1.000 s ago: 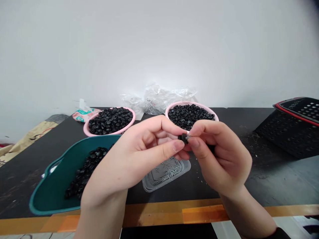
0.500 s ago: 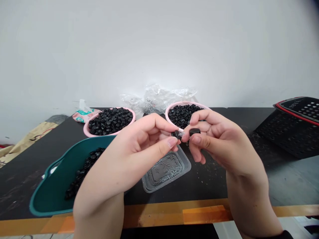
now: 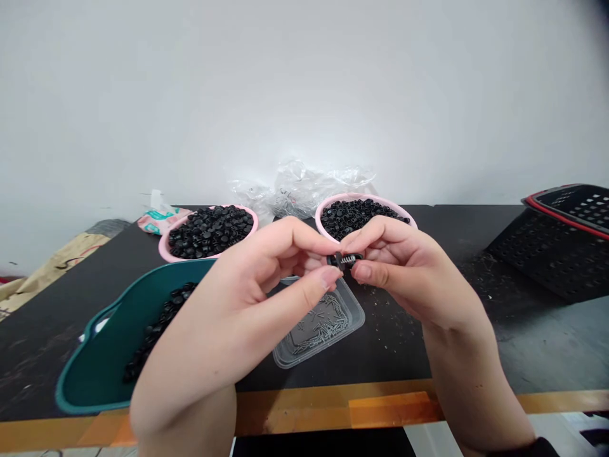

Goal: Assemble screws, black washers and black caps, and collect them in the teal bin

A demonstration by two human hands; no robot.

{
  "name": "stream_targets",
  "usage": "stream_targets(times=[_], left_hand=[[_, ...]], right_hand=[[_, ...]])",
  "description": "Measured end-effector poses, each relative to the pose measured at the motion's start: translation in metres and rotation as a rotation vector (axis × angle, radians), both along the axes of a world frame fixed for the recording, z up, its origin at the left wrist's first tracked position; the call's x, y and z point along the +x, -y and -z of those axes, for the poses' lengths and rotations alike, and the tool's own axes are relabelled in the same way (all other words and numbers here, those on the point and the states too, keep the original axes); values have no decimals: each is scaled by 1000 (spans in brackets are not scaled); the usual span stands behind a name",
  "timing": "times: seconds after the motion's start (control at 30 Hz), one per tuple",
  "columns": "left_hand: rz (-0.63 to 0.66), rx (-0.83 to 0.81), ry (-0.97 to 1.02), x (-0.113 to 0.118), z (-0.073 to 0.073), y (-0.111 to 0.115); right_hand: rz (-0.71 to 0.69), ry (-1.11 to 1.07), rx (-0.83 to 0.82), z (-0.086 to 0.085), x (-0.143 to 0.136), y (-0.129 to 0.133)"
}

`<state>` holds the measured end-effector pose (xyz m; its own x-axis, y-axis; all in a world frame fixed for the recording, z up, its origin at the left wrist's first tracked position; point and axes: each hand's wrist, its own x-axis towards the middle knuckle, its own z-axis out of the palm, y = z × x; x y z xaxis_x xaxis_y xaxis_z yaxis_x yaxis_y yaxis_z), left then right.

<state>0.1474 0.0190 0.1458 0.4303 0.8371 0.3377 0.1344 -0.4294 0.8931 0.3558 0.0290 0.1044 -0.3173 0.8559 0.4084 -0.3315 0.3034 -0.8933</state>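
In front of me, at chest height above the table, both hands meet over a small two-part black plastic piece with a metal spring. My left hand (image 3: 280, 285) is closed, its thumb and fingers pinching the black plastic body (image 3: 334, 260). A silvery coil spring (image 3: 349, 259) shows between that body and a black plastic cap (image 3: 360, 258). The cap is pinched in my right hand (image 3: 404, 270), which is also closed. Body and cap are lined up end to end, a small gap with the spring between them. Fingertips partly hide both parts.
A clear plastic tub (image 3: 354, 320) below my hands holds many small springs. Two pink bowls (image 3: 164, 249) (image 3: 413, 219) hold black plastic parts. At left is a teal basket (image 3: 90, 374) with black pieces. A black perforated basket (image 3: 547, 254) stands right; plastic bags (image 3: 299, 184) lie behind.
My right hand has moved left toward my left hand. The cap has turned and now meets the free end of the spring. My left hand has barely moved.
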Motion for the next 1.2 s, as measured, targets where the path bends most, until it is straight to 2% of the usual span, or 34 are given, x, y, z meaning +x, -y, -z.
stream_targets(times=[0.2, 0.43, 0.6, 0.73, 0.93, 1.2], left_hand=[[-9, 31, -10, -1, 0, 2], [-66, 100, -66, -1, 7, 6], [-213, 295, -164, 1, 11, 15], [-234, 361, -210, 1, 14, 21], [-247, 387, -238, 3, 16, 21], [-302, 412, -252, 4, 18, 19]], right_hand=[[-92, -20, 16, -4, 3, 2], [-47, -98, -4, -2, 1, 4], [-85, -136, -68, -4, -6, 1], [-130, -150, -108, -7, -7, 1], [-114, -113, -116, -2, -5, 0], [-14, -45, -62, 1, -3, 1]])
